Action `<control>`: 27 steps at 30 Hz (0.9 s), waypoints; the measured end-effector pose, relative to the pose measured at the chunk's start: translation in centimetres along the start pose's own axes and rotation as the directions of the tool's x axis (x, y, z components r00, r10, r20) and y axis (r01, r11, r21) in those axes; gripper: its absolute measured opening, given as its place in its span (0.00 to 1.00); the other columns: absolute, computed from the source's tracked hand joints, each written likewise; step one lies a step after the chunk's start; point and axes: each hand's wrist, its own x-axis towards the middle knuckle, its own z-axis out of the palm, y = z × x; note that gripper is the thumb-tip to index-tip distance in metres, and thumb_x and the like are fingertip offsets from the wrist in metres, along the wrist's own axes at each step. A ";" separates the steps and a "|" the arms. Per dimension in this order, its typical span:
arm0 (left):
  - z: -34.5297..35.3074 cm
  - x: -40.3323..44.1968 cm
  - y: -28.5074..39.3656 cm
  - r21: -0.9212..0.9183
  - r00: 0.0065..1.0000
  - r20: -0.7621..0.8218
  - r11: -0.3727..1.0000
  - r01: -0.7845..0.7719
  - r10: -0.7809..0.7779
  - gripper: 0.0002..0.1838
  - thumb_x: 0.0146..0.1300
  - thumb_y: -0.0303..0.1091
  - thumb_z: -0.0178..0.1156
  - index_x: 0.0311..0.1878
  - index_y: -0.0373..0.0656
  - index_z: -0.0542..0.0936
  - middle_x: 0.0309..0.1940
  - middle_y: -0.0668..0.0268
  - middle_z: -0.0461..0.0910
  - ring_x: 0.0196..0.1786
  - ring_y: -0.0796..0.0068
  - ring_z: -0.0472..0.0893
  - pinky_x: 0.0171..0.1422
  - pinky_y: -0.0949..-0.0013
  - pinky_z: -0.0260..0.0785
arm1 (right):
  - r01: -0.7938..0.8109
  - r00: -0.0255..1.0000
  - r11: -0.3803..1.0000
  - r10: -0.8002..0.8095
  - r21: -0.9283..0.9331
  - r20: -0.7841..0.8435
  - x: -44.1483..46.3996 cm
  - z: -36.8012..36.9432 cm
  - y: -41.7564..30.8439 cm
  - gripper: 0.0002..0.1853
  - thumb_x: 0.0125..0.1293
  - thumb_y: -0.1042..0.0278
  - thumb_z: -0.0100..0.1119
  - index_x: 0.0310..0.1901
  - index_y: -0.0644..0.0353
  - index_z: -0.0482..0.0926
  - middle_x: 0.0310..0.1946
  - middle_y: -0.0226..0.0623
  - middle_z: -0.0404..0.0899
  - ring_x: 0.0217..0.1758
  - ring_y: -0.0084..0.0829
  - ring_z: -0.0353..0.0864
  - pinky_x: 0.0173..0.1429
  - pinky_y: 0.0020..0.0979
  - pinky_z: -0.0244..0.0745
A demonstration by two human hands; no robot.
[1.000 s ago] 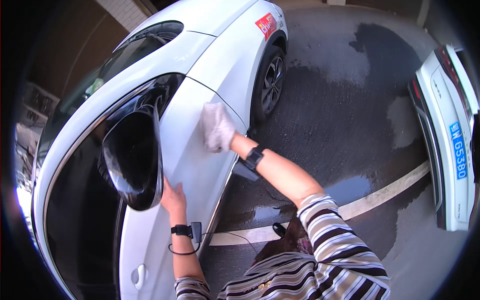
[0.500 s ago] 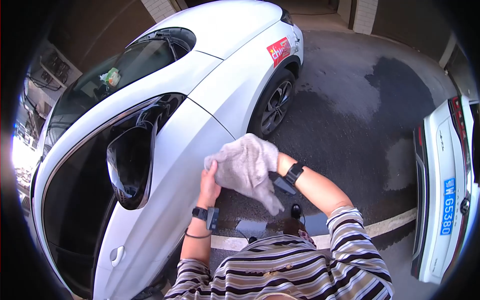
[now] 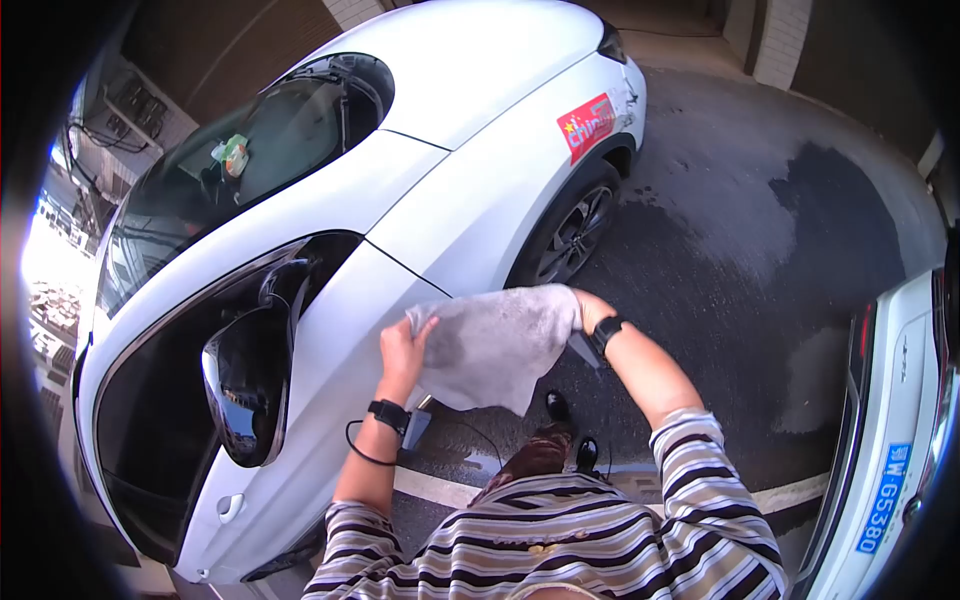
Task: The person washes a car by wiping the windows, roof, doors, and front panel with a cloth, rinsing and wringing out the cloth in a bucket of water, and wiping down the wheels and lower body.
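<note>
A pale grey cloth [image 3: 490, 345] is stretched between my two hands in front of a white car [image 3: 450, 190], with a darker damp-looking patch near its left side. My left hand [image 3: 403, 348] is closed on the cloth's upper left corner, thumb on top. At the upper right corner my right hand [image 3: 594, 310] grips the cloth, its fingers partly hidden behind the fabric. The black side mirror [image 3: 245, 385] of the car is to the left of my left hand.
The front wheel [image 3: 578, 238] is beyond the cloth. A second white car [image 3: 890, 420] stands at the right edge. Wet patches and a white painted line [image 3: 435, 488] mark the dark ground, where my shoes show below the cloth.
The cloth was bunched under my right hand on the car body, then came away and met my left hand. Now it is spread out between both hands. The view has shifted too.
</note>
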 end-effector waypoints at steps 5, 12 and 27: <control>-2.7 9.0 1.1 0.141 0.928 -0.307 0.974 -0.175 0.211 0.20 0.51 0.42 0.76 0.28 0.33 0.79 0.21 0.50 0.78 0.24 0.47 0.77 0.29 0.59 0.69 | 0.057 0.993 0.994 -0.047 0.094 -0.105 7.1 -4.7 -11.7 0.16 0.68 0.65 0.58 0.47 0.71 0.82 0.41 0.45 0.86 0.42 0.35 0.86 0.51 0.33 0.81; -6.1 20.9 4.2 0.490 0.730 -0.513 0.853 -0.183 0.451 0.20 0.53 0.47 0.73 0.38 0.42 0.78 0.32 0.62 0.78 0.32 0.56 0.81 0.32 0.59 0.73 | 0.355 0.254 0.352 -0.928 -0.866 -0.273 9.1 3.0 -28.7 0.29 0.59 0.69 0.67 0.62 0.67 0.70 0.62 0.51 0.68 0.67 0.46 0.66 0.69 0.44 0.63; -9.4 22.6 2.3 0.534 0.706 -0.660 0.821 0.201 0.256 0.39 0.39 0.52 0.78 0.47 0.36 0.71 0.55 0.53 0.64 0.59 0.52 0.63 0.58 0.52 0.54 | 0.161 0.429 -0.441 -0.775 -0.883 0.465 20.3 11.1 -24.2 0.44 0.54 0.31 0.61 0.65 0.54 0.70 0.72 0.60 0.53 0.77 0.57 0.48 0.71 0.61 0.47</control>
